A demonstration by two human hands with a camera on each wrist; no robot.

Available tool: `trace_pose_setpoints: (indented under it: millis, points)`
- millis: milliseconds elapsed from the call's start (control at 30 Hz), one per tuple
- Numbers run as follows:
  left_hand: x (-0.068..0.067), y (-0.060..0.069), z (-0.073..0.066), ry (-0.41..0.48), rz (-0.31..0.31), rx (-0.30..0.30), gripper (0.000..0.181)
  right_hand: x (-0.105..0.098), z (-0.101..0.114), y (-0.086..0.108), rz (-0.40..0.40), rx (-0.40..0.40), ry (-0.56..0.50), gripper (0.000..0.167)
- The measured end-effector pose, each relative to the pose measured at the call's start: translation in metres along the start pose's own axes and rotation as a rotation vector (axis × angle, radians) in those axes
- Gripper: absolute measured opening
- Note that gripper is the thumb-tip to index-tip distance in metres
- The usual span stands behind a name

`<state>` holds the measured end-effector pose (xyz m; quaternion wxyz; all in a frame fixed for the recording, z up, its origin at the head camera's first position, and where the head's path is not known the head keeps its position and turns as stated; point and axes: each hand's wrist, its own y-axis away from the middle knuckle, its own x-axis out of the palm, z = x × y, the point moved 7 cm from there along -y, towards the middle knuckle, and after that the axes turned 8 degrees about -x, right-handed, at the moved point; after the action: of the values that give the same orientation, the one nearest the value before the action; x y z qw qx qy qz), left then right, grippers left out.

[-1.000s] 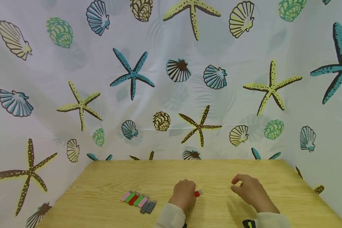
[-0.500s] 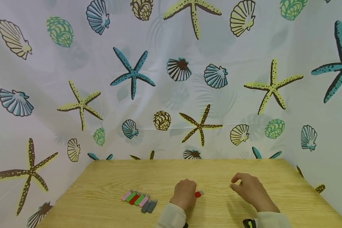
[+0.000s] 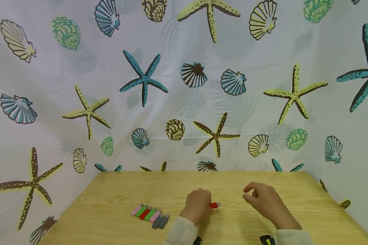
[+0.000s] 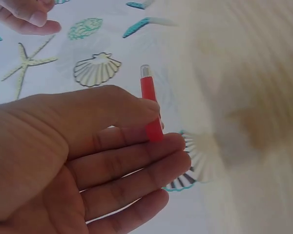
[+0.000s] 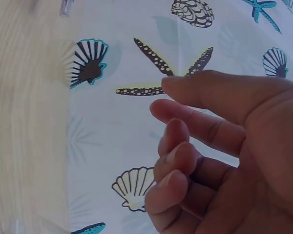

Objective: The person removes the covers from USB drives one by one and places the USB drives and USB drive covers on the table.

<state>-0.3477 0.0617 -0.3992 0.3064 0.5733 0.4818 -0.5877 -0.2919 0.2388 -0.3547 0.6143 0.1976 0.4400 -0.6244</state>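
Observation:
In the head view my left hand (image 3: 197, 206) pinches a red USB flash drive (image 3: 214, 205) above the table, its connector end pointing right. The left wrist view shows the drive (image 4: 149, 95) between thumb and forefinger, with the other fingers of the left hand (image 4: 88, 156) loosely extended. My right hand (image 3: 268, 202) hovers to the right, thumb and forefinger apart, nothing between them; its remaining fingers are loosely curled in the right wrist view. Several USB flash drives (image 3: 149, 214) in pink, green, red and grey lie side by side left of my left hand.
The light wooden table (image 3: 125, 187) meets a white cloth (image 3: 159, 149) printed with shells and starfish behind and at both sides. A clear object (image 5: 17, 226), too partial to identify, shows at the bottom left corner of the right wrist view.
The red flash drive has tilted closer to level in my left hand, which has shifted slightly up the frame. My right hand has moved a little left and up. The row stays the same.

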Motion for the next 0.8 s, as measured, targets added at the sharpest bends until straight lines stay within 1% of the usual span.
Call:
trace_pose_setpoints:
  millis: [100, 233, 400, 533, 600, 667, 800]
  points:
    - [-0.014, 0.003, 0.000, -0.023, -0.030, 0.024, 0.020, -0.004, 0.008, 0.001, 0.000, -0.021, 0.012, 0.013]
    - [-0.033, 0.009, -0.001, 0.002, -0.067, 0.083, 0.014, -0.012, 0.015, 0.003, -0.017, -0.036, 0.045, 0.014]
    - [-0.054, 0.020, 0.003, 0.081, -0.066, 0.139, 0.008, -0.015, 0.026, 0.004, 0.004, -0.052, 0.043, 0.014]
    - [-0.070, 0.032, 0.008, 0.121, -0.070, 0.177, 0.005, -0.013, 0.039, 0.005, 0.025, -0.086, 0.037, 0.015]
    - [-0.078, 0.038, 0.009, 0.143, -0.076, 0.193, 0.004, -0.011, 0.046, 0.006, 0.061, -0.114, 0.018, 0.016]
    - [-0.086, 0.045, 0.010, 0.152, -0.079, 0.210, 0.004, -0.008, 0.053, 0.007, 0.116, -0.153, -0.009, 0.017]
    - [-0.101, 0.059, 0.009, 0.159, -0.060, 0.247, 0.003, -0.003, 0.069, 0.013, 0.237, -0.232, -0.079, 0.020]
